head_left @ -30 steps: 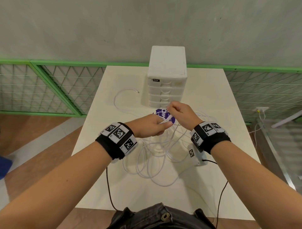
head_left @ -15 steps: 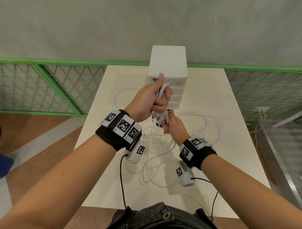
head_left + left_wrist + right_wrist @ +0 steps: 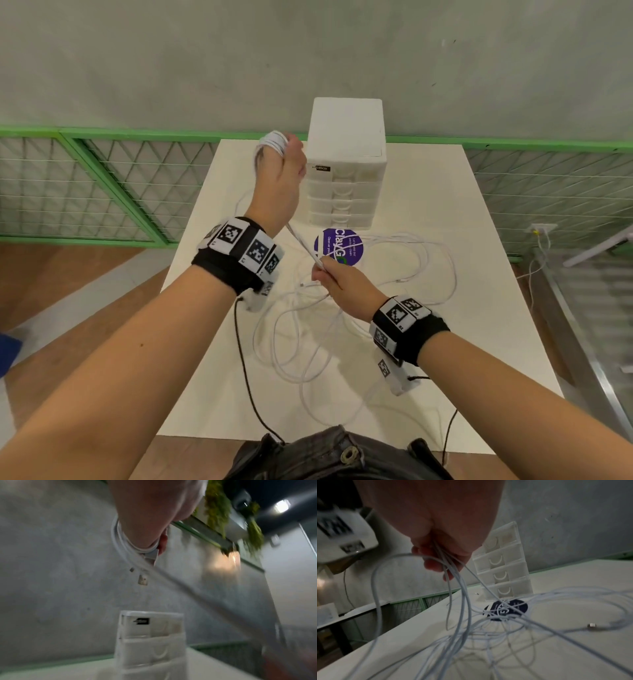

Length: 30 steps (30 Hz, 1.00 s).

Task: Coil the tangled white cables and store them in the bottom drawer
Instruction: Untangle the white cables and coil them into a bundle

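Note:
My left hand [image 3: 284, 161] is raised high, left of the white drawer unit [image 3: 346, 164], with white cable wound in loops [image 3: 272, 140] round its fingers [image 3: 150, 520]. A plug end [image 3: 143, 580] dangles below that hand. A taut strand [image 3: 303, 245] runs down to my right hand [image 3: 337, 279], which pinches several white strands [image 3: 447, 566] above the table. The rest of the white cables [image 3: 342, 329] lies in a loose tangle on the white table [image 3: 479, 308]. All the drawers look closed [image 3: 501, 573].
A round purple sticker [image 3: 339, 246] lies on the table in front of the drawer unit. Black wrist-camera leads [image 3: 246, 373] hang over the near table edge. A green mesh fence [image 3: 102, 185] and a grey wall stand behind the table.
My left hand has risen and swung left with the wound cable. My right hand has dropped lower and nearer, drawing the strand tight between them.

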Available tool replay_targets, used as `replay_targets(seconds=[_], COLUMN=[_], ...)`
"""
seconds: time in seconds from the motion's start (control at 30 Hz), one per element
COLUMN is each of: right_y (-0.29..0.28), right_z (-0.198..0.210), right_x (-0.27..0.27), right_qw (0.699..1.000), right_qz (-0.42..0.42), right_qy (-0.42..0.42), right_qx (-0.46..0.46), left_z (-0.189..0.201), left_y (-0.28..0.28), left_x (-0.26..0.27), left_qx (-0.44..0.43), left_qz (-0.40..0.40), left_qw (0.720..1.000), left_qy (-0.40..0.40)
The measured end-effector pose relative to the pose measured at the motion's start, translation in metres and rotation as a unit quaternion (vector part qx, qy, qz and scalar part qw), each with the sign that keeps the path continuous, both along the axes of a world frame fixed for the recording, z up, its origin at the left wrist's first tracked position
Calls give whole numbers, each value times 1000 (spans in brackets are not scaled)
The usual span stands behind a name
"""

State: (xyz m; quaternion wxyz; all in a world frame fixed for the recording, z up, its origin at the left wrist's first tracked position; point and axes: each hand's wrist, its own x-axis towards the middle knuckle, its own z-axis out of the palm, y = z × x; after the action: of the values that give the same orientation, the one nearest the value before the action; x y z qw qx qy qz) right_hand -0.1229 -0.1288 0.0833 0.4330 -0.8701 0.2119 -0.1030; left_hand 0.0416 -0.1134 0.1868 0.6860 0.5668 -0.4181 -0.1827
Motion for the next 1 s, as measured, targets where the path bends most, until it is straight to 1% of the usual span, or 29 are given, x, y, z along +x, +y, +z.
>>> replay_targets(seconds=[0.03, 0.07, 0.1, 0.13, 0.17, 0.2, 0.23, 0.27, 0.33, 0.4, 0.47, 0.57, 0.63, 0.7, 0.77, 0.87, 0.93, 1.0], right_y=[-1, -3, -5, -8, -12, -16, -22, -27, -38, -46, -53, -61, -63, -63, -60, -53, -47, -38], right_z=[3, 6, 9, 11, 14, 17, 20, 24, 32, 40, 43, 37, 29, 22, 19, 16, 15, 10], right_x=[-1, -3, -4, -4, -4, -4, -3, -2, -3, -5, -9, -11, -10, -9, -7, -1, 1, 2], right_qw=[1000, 1000, 999, 998, 997, 994, 992, 989, 982, 970, 958, 947, 945, 954, 970, 985, 988, 986], right_qz=[0, -2, -7, -18, -32, -47, -59, -65, -57, -37, -21, -27, -29, -35, -57, -65, -61, -48], right_qy=[-9, -17, -26, -37, -54, -70, -80, -81, -63, -44, -25, 8, 33, 37, 32, 37, 71, 129], right_qx=[-14, -25, -34, -43, -55, -67, -81, -102, -170, -237, -285, -321, -324, -294, -232, -155, -125, -91], left_z=[-7, -11, -15, -18, -19, -19, -20, -21, -27, -35, -40, -38, -32, -23, -15, -6, 0, 10], left_y=[2, 5, 7, 9, 11, 13, 16, 19, 24, 29, 32, 36, 36, 36, 35, 33, 31, 27], left_x=[4, 8, 11, 12, 12, 11, 8, 4, -5, -15, -26, -38, -43, -45, -46, -45, -42, -41], left_qx=[52, 119, 195, 269, 336, 391, 437, 476, 522, 530, 519, 494, 477, 457, 427, 352, 283, 213], left_qz=[14, 20, 17, 5, -21, -58, -98, -136, -192, -226, -247, -286, -324, -351, -368, -403, -419, -411], left_qw=[994, 975, 943, 905, 869, 841, 822, 809, 795, 793, 798, 812, 814, 817, 826, 838, 847, 861], left_qy=[-91, -187, -270, -330, -363, -368, -351, -317, -241, -198, -179, -124, -76, -23, 27, 111, 165, 211])
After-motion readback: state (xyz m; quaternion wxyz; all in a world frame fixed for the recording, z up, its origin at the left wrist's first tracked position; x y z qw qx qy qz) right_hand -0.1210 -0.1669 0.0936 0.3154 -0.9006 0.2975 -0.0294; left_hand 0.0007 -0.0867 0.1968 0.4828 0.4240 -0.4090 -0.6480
